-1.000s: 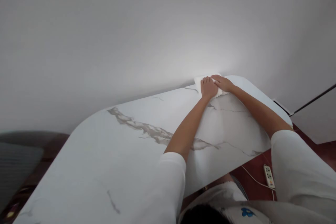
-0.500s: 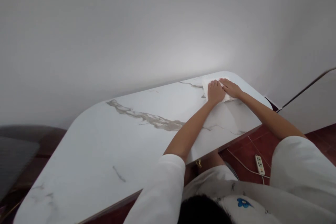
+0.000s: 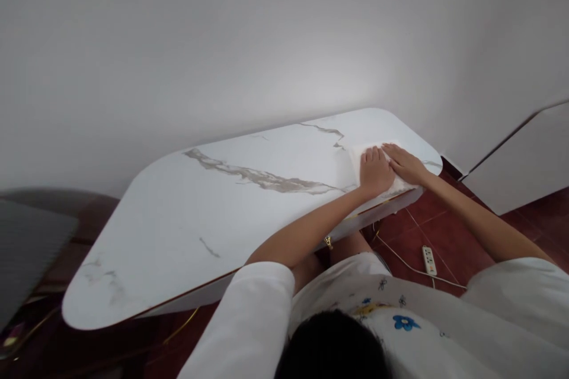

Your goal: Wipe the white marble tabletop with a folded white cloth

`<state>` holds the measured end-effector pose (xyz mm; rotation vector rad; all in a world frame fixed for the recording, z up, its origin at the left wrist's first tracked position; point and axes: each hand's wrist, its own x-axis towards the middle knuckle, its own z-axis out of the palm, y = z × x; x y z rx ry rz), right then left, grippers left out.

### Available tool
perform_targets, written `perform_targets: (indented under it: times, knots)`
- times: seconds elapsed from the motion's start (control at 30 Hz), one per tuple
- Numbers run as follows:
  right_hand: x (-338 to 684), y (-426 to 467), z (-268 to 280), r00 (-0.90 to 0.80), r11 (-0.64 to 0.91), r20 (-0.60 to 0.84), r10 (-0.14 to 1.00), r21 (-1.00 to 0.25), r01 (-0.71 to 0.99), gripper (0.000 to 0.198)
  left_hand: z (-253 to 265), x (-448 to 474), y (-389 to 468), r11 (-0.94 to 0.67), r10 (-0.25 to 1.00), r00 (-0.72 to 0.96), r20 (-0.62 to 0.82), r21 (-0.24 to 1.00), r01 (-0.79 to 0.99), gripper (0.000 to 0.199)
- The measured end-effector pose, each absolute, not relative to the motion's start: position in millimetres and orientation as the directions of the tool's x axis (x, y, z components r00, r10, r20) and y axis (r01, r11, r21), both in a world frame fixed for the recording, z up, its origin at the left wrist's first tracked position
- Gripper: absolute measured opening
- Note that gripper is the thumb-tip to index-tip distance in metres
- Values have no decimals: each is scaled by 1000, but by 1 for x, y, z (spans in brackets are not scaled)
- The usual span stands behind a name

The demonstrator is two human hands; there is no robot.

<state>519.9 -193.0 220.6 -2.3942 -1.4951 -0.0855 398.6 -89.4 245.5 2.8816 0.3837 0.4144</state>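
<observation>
Both left hand [image 3: 376,170] and right hand [image 3: 406,164] lie palm-down, spread nearly flat, no visible grip; white cloth [image 3: 356,158] directly beneath them, edge showing left of left hand, long axis hidden by hands; right hand nearer one rounded end of bench [image 3: 249,213], which runs lengthwise off to left of hands

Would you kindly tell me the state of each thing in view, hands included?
Left hand: palm down on the cloth
Right hand: palm down, beside the left
Cloth: spread on the table, partly hidden by both hands
Table: upright
Power strip: face up on the floor
</observation>
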Motion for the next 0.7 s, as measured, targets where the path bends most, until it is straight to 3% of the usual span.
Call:
perform_targets:
  times: [0.33,0.7]
  knots:
    - [559,-233,219,534,-497,250,808,-199,845,56,243,442,-118,-957,194,929,315,270,108,54]
    - [610,-140,224,506,-471,227,832,-192,861,57,241,494,-44,-947,277,910,308,246,205,51]
